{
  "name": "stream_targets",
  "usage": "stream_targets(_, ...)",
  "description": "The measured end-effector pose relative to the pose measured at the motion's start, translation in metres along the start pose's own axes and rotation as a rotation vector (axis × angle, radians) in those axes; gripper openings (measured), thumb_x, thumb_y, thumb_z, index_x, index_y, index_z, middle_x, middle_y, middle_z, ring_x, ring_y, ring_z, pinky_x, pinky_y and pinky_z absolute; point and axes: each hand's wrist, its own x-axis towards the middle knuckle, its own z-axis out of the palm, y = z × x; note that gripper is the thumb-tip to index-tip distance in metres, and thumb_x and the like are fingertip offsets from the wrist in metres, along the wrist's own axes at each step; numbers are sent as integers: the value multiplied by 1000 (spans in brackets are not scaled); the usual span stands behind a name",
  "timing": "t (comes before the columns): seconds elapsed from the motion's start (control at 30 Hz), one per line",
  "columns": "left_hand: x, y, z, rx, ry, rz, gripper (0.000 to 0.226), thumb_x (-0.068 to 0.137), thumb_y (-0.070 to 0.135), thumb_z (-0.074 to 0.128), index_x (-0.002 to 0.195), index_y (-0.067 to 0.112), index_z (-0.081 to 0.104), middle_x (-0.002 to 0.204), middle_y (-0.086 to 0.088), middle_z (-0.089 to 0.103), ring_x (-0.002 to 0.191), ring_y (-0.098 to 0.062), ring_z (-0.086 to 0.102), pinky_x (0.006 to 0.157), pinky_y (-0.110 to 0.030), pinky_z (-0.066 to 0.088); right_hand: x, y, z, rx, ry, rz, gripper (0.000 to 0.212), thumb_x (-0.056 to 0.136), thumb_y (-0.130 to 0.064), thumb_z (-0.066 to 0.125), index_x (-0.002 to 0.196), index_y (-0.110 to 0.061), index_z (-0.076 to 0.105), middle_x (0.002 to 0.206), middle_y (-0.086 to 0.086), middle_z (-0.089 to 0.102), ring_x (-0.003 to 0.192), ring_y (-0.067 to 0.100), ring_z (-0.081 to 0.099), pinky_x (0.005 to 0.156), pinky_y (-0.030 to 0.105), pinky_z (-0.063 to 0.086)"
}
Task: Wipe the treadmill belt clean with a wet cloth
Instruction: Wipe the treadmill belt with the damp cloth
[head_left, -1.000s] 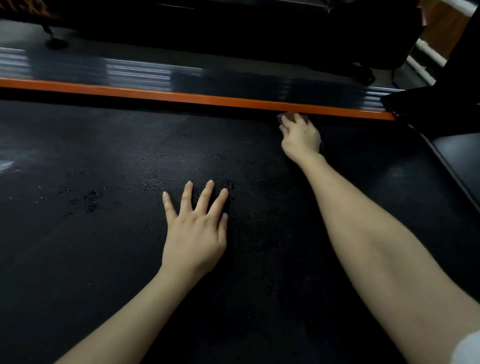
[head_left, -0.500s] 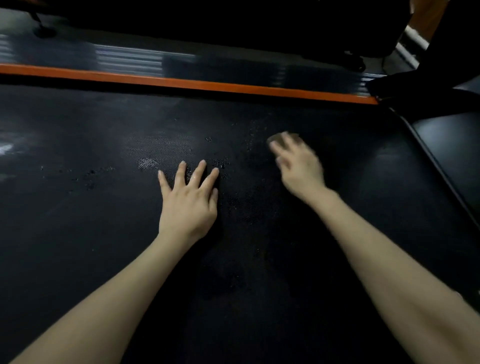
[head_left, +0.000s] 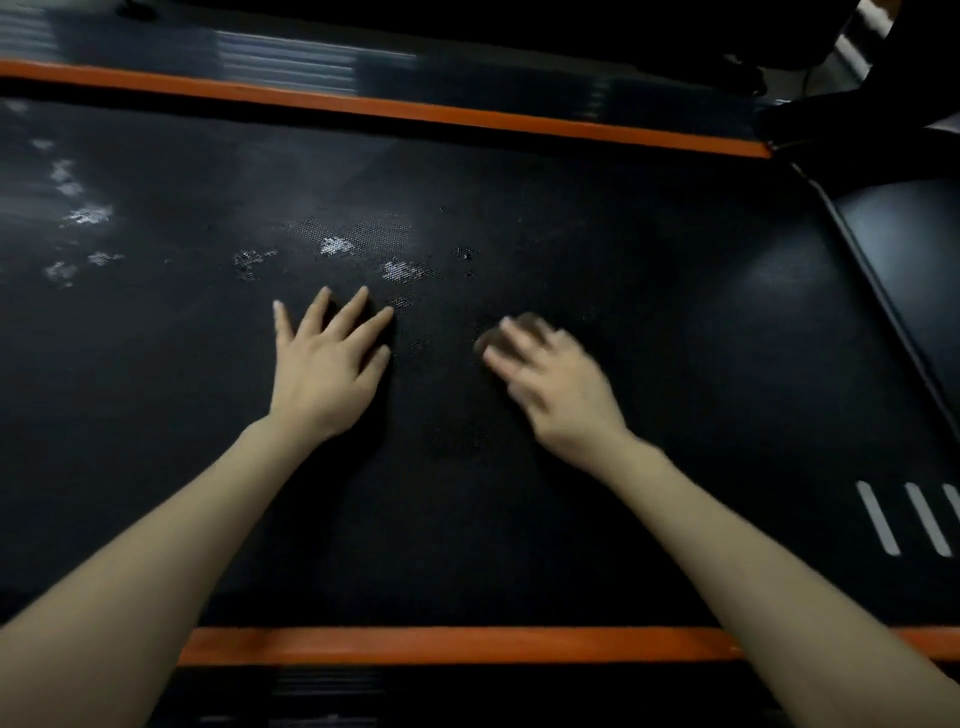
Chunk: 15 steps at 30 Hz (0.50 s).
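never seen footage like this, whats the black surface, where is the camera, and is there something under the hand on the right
This is one picture from a camera worn on a person's head, looking down at their own bare arms. The black textured surface is a treadmill belt, edged by a far orange strip and a near orange strip. The pale shiny patches look like wet spots. The left hand lies flat with its fingers spread and holds nothing. The right hand is blurred and holds a small brownish cloth against the belt.
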Motion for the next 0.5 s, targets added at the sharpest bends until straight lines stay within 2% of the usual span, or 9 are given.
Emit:
stream_targets(0.07,-11,-7,2,74,-63,-8,69,85,58,7,145,36,32,156,1,24,145,-33,13,111,-62,-2,-38,-31,2,46,-95,-195,46,85,-23,43,129,-23,57,144,8,44,131,41,40,108,54,30)
stream_targets(0.13,-13,-10,4,101,-78,-12,69,85,58,1,147,38,24,158,2,19,145,-32,8,111,-62,-3,-71,-42,-8,124,-199,-327,45,89,-23,43,134,-29,51,151,-1,34,140,31,26,114,45,19)
stream_targets(0.17,-14,-9,3,105,-79,-11,68,86,58,0,148,38,22,158,2,17,146,-31,7,111,-62,-3,-79,-38,-15,135,-244,-371,45,90,-23,43,135,-30,49,152,-3,32,142,28,22,115,43,17)
stream_targets(0.23,-15,-9,4,109,-79,-17,62,91,56,3,149,39,18,159,3,14,146,-30,3,112,-61,-5,-81,-13,-20,84,-244,-406,46,89,-20,44,134,-30,48,149,0,36,140,28,26,113,48,20)
stream_targets(0.27,-15,-8,5,111,-83,-21,57,95,54,6,149,39,16,159,3,12,146,-30,1,112,-60,-6,-75,5,-22,66,-207,-343,47,88,-19,43,133,-28,47,147,4,39,138,31,31,110,53,23)
stream_targets(0.33,-15,-7,5,114,-92,-29,52,98,49,13,149,38,13,160,3,9,146,-30,-2,112,-60,-6,-56,30,-29,81,-104,-26,47,89,-21,42,137,-24,44,146,9,39,137,36,31,107,62,24)
stream_targets(0.4,-15,-5,6,127,-98,-28,52,98,47,15,150,38,12,160,3,7,146,-30,-3,112,-61,-6,-47,26,-29,97,-50,270,46,91,-26,41,136,-22,46,149,8,35,139,37,26,111,61,20)
stream_targets(0.43,-15,-4,6,130,-100,-26,53,98,47,15,150,37,12,160,3,6,146,-30,-3,112,-61,-6,-50,11,-22,96,-46,279,45,90,-26,42,134,-20,50,148,9,37,137,40,28,110,60,21)
stream_targets(0.5,-14,-5,6,123,-97,-25,52,99,46,16,150,36,12,160,3,6,146,-31,-3,111,-61,-6,-64,-38,-10,138,-62,68,43,87,-25,44,126,-17,59,142,13,45,131,44,37,105,57,26)
